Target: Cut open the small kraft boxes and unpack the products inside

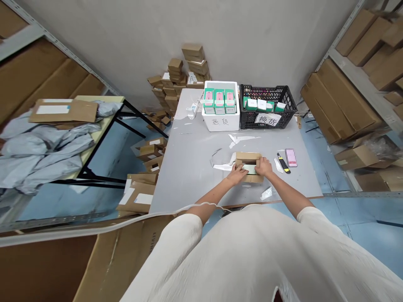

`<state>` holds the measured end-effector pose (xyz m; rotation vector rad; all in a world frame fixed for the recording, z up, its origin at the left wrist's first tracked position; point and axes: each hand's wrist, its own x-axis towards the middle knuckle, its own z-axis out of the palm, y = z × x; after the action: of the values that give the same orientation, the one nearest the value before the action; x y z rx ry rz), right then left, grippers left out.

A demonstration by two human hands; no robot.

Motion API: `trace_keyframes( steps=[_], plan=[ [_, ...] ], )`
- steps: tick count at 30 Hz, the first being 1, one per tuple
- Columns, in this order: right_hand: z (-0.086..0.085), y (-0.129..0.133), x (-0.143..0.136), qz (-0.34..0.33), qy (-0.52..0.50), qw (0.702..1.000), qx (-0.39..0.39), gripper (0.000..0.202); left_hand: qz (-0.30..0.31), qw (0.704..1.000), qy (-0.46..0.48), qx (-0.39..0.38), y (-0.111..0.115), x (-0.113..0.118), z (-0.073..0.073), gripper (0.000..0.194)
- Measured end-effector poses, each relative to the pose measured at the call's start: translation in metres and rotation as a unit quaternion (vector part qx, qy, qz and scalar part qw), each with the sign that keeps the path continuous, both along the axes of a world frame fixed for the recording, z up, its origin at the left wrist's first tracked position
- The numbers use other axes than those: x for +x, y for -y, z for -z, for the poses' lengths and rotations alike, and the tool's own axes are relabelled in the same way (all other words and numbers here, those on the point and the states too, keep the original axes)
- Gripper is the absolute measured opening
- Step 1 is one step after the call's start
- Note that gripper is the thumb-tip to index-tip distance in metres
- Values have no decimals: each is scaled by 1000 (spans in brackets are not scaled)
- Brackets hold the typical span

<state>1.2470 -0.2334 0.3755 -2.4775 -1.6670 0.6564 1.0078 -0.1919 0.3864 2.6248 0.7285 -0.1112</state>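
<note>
While both hands (236,175) (263,167) grip an open carton (248,156), torn wrapping (224,166) beside, cutter (283,163) and phone (291,157) right.

A plain grey wall (267,37) rises behind the grey bench (195,155). The floor (352,214) is pale blue, with visible seams. Metal racks (349,37) loaded with brown cartons (343,100) flank both sides. At left, a yellow-topped table (108,111) on black legs bears grey parcels (56,142). The light is soft and even.

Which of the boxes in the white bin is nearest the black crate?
The rightmost box; the middle box and left box sit farther from the crate.
</note>
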Motion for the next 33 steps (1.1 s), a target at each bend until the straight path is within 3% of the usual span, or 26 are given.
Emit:
trace_keyframes(
  steps=[4,8,11,14,19,23,28,33],
  plan=[
    [-4,5,13,4,-78,997,19,66,13,1000,0,15,-6,2,7,57],
    [-1,18,33,0,-190,976,106,66,16,996,37,81,0,-20,7,56],
    [3,29,43,21,-248,954,168,65,-69,991,28,112,4,-39,1,61],
    [6,41,48,46,-250,944,209,62,-143,985,-7,95,1,-49,-5,66],
    [17,57,57,86,-189,948,242,63,-134,990,-24,35,-14,-44,-9,73],
    [30,66,65,71,-83,966,235,52,-103,995,-11,-4,-30,-32,-2,96],
    [29,66,65,-25,55,985,164,31,-98,993,-19,-68,-54,-23,13,131],
    [8,41,43,-179,140,967,116,35,-89,989,7,-120,-67,-19,22,140]
  ],
)
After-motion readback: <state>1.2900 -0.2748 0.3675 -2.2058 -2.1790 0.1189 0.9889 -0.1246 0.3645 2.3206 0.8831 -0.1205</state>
